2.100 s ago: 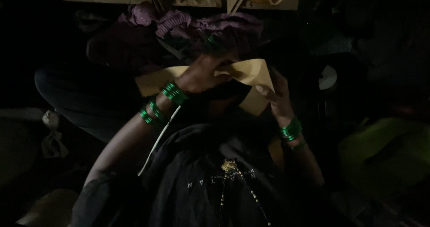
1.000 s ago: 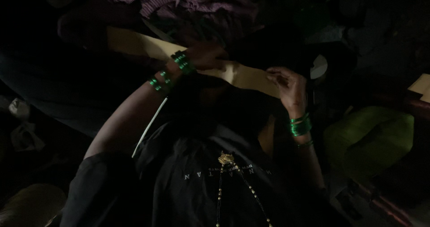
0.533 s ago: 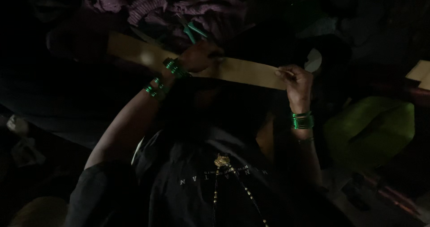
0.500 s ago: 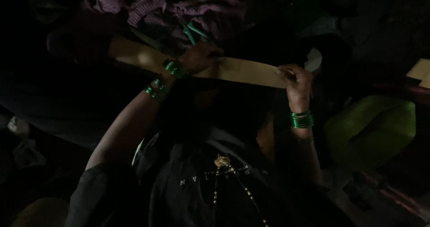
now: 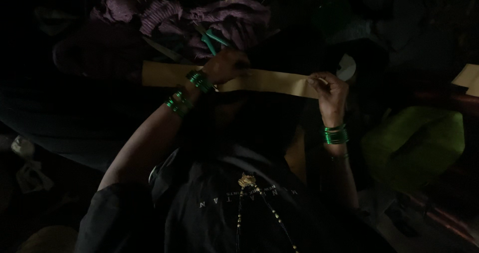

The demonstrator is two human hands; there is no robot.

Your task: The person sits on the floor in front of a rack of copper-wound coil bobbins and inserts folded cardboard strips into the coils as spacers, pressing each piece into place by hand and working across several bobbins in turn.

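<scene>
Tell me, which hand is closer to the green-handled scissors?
Left. The left hand presses on the tan paper strip just below the green-handled scissors. The right hand pinches the strip's far end, well off to the side.

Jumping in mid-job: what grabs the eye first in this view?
A long tan paper strip stretched level across the dark middle, the left hand pressing on it and the right hand pinching its right end. Green bangles glint on both wrists; purple cloth lies bunched above.

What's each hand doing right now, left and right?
Left hand: closed, pressing down on the tan paper strip near its middle.
Right hand: closed, pinching the strip's right end.
</scene>
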